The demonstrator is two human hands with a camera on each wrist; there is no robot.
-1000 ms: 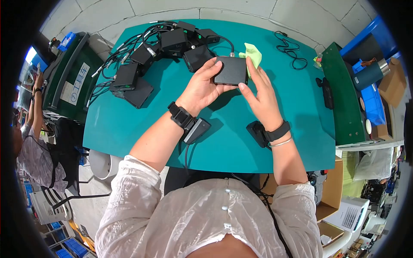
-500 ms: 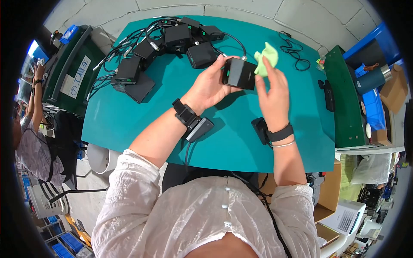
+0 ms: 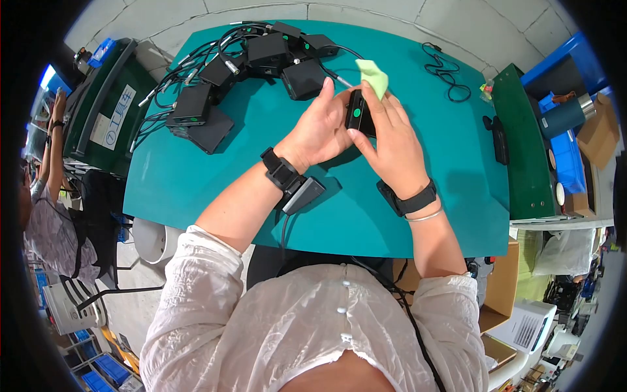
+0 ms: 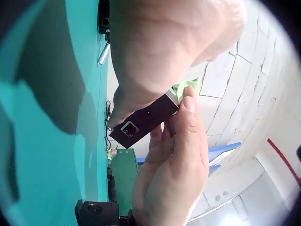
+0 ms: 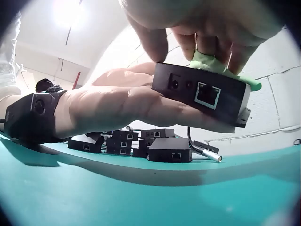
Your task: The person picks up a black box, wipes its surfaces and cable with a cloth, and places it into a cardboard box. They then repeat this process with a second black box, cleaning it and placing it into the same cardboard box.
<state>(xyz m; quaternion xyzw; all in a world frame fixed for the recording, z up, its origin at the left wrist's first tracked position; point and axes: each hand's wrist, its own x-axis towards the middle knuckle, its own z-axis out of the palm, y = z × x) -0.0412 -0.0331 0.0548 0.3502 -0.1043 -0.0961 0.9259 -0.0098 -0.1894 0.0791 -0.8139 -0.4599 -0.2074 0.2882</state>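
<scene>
A small black box (image 3: 356,112) is tilted between the hands, its narrow side with a green dot facing up in the head view. The left hand (image 3: 313,134) has its thumb raised off the box; its straight fingers (image 5: 127,101) lie under it. Thumb and fingers of the right hand (image 3: 397,153) are at the box's edges, with a light green cloth (image 3: 373,77) held under the fingers. A port (image 5: 207,95) shows on the box's side in the right wrist view. The right fingers partly hide the cloth.
Several black boxes (image 3: 266,52) with cables lie at the back left of the green table (image 3: 326,228). A coiled black cable (image 3: 447,75) is at the back right. Green cabinets (image 3: 522,150) stand on both sides. Another person (image 3: 55,228) is far left.
The right hand has come back left against the box with the cloth after moving off to the right. The box has turned onto a narrower side, and the left thumb has lifted.
</scene>
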